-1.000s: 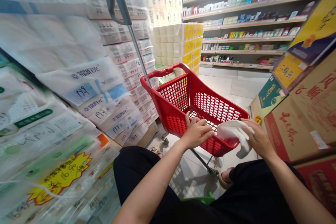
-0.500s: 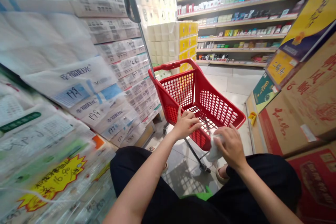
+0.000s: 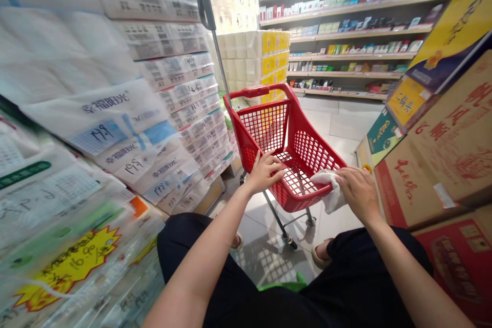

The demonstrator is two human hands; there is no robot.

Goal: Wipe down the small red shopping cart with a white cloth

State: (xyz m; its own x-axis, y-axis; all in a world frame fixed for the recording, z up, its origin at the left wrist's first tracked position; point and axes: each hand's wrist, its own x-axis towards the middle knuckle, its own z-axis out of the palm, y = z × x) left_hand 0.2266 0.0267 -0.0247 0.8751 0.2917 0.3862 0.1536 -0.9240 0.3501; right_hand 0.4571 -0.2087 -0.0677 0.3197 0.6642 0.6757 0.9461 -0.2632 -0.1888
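Note:
A small red shopping cart (image 3: 303,200) with a perforated plastic basket stands on the floor in front of my knees. My left hand (image 3: 265,173) grips the basket's near left rim, its thumb on the outside and its fingers reaching over the inner side. At the near right corner, my right hand (image 3: 360,192) presses a white cloth (image 3: 335,196) against the rim. Part of the cloth drapes outside the basket, and the hand covers the rest. No goods show inside the basket.
Stacked packs of tissue paper (image 3: 142,159) rise close on the left. Cardboard boxes (image 3: 457,138) are piled on the right. A pole with a black grip (image 3: 206,0) stands by the cart handle. Product shelves (image 3: 346,56) line the back, and something green (image 3: 286,284) lies below me.
My right hand and the cloth have moved right and slightly up to the basket's right corner. The cart's near end has turned a little. My left hand has stayed on the rim.

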